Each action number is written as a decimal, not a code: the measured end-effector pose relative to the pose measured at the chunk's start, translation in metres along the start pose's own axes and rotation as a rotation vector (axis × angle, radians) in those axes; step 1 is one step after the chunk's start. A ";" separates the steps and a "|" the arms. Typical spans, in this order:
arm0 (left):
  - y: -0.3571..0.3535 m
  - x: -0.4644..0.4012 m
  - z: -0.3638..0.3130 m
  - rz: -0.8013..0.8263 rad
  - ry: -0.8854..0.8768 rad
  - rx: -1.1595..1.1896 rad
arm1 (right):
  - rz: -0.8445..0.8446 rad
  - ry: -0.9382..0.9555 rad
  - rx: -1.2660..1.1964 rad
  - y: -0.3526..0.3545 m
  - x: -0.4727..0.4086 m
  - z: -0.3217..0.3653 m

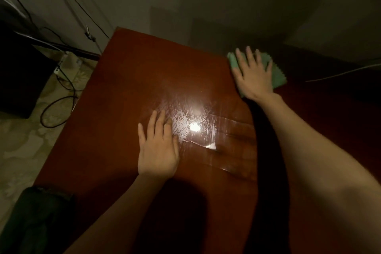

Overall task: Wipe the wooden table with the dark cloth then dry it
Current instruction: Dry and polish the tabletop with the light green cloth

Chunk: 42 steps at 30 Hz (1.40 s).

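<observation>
The reddish-brown wooden table (127,80) fills the middle of the head view, with wet streaks shining under a light reflection near its centre. My right hand (252,74) lies flat with straight, spread fingers on a green cloth (278,74) near the table's far right edge. My left hand (157,146) rests flat on the bare wood, fingers straight, just left of the wet patch. A dark cloth (41,218) lies bunched at the near left corner, beside the table.
A wall runs behind the table's far edge. On the left, a black box (18,76) stands on the patterned floor, with cables (57,107) looping beside it. A thin pale cable (340,73) crosses the dark area at the right.
</observation>
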<state>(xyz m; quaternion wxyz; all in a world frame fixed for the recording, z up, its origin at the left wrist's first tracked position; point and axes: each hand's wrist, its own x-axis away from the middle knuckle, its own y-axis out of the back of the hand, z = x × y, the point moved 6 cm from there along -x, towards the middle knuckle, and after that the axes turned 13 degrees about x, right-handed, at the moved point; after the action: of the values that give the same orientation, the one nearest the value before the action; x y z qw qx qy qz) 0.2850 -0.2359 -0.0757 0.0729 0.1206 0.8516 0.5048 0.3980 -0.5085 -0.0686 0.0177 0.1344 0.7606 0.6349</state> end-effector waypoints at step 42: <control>0.001 -0.001 -0.003 0.046 0.012 -0.009 | -0.048 0.393 0.047 -0.030 0.220 0.073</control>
<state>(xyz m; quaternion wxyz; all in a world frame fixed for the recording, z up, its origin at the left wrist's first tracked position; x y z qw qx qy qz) 0.2853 -0.2386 -0.0734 0.0568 0.1367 0.8467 0.5110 0.1947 -0.3932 -0.0803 -0.1190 -0.0098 0.7670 0.6304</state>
